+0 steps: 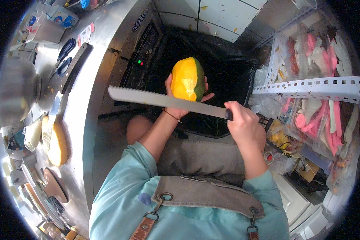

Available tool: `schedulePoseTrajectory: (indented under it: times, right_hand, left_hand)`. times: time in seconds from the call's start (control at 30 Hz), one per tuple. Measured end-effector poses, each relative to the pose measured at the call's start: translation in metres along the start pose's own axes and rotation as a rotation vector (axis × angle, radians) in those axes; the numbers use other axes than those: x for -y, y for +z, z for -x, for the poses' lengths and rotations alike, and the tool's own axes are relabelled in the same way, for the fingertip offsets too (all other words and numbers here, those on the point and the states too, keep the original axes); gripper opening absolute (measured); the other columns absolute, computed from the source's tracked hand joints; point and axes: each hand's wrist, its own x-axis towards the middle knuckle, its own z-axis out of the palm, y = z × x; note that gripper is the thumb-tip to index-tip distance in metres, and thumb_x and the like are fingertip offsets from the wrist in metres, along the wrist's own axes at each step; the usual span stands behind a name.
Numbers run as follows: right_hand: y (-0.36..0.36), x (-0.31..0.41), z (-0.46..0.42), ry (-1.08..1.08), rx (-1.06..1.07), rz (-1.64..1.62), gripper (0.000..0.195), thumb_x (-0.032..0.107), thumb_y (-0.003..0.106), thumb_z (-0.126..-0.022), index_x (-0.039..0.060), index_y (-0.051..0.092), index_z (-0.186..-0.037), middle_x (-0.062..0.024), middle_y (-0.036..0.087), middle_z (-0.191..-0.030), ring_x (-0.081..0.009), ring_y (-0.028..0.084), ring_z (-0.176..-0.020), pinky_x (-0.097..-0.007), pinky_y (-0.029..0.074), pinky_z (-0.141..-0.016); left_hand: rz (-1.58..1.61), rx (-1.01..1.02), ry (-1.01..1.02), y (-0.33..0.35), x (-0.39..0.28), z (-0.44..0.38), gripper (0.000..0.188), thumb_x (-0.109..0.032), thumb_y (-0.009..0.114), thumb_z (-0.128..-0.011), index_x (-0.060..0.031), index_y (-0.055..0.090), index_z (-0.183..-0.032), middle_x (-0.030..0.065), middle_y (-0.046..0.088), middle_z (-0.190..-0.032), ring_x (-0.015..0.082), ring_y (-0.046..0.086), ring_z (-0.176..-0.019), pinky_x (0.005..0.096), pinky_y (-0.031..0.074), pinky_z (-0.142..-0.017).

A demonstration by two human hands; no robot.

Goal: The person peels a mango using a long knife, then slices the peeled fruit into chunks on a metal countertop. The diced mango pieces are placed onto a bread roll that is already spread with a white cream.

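My left hand [180, 111] cups a partly peeled fruit [183, 79] from below, its thumb on one side and fingertips showing on the other. Bright yellow flesh is bare on the fruit's left, while dark green skin covers the right; it looks like a mango or papaya. In my right hand [245, 123] is the dark handle of a long serrated knife [165, 100]. The blade stretches leftward across the picture, passing in front of the fruit's lower end, teeth facing up in the view. Whether the blade touches the fruit I cannot tell. Below the fruit gapes a bin lined with a black bag [228, 78].
On the steel counter [76, 135] at left lie a second knife [75, 69], scissors [64, 57], a yellow fruit piece [57, 147] and a metal pot [18, 90]. A perforated white shelf rail [306, 85] with bagged pink and white items stands close on the right.
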Motion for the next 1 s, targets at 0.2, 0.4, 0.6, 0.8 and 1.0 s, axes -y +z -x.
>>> schedulePoseTrajectory:
  times: [0.2,0.4,0.6,0.8,1.0]
  right_hand:
    - [0.049,0.001,0.001,-0.132,-0.151,0.123,0.011,0.016,0.071,-0.092,0.0104,0.062,-0.09,-0.0015,0.055,-0.063,-0.0197,0.058,-0.055,-0.0341,0.046,-0.053]
    - [0.06,-0.006,-0.002,-0.141,-0.232,0.211,0.013,0.02,0.071,-0.094,0.0104,0.063,-0.09,0.0,0.051,-0.062,-0.0177,0.055,-0.055,-0.0336,0.041,-0.051]
    - [0.055,-0.005,-0.007,-0.137,-0.258,0.299,0.014,0.023,0.071,-0.094,0.0105,0.065,-0.09,0.0008,0.051,-0.062,-0.0173,0.055,-0.055,-0.0334,0.041,-0.052]
    - [0.048,-0.032,0.003,-0.085,-0.327,0.36,0.013,0.023,0.073,-0.092,0.0113,0.067,-0.091,0.0,0.052,-0.062,-0.02,0.056,-0.056,-0.0359,0.042,-0.052]
    - [0.026,-0.069,0.042,0.073,-0.148,0.297,0.014,0.005,0.073,-0.084,0.0091,0.068,-0.096,-0.0067,0.071,-0.078,-0.0269,0.07,-0.07,-0.0394,0.053,-0.062]
  left_hand:
    - [0.061,-0.072,0.044,0.005,0.009,0.003,0.084,-0.071,0.061,-0.085,-0.0136,0.048,-0.146,0.0136,0.057,-0.136,0.0323,0.055,-0.127,0.0641,0.029,-0.119]
    - [0.119,-0.081,0.038,0.004,0.017,0.004,0.085,-0.069,0.062,-0.085,-0.013,0.047,-0.147,0.0156,0.056,-0.137,0.034,0.054,-0.128,0.064,0.029,-0.119]
    - [0.211,-0.051,-0.028,-0.002,0.024,0.003,0.086,-0.067,0.064,-0.084,-0.0114,0.047,-0.147,0.0182,0.054,-0.138,0.0349,0.054,-0.126,0.062,0.035,-0.116]
    - [0.345,-0.039,-0.137,-0.004,0.026,0.007,0.083,-0.066,0.064,-0.085,-0.0131,0.047,-0.147,0.0176,0.053,-0.139,0.0341,0.055,-0.126,0.0608,0.039,-0.114]
    - [0.314,-0.087,-0.122,0.004,0.017,0.008,0.083,-0.064,0.069,-0.081,-0.0124,0.052,-0.144,0.0187,0.054,-0.139,0.0388,0.057,-0.124,0.0647,0.036,-0.116]
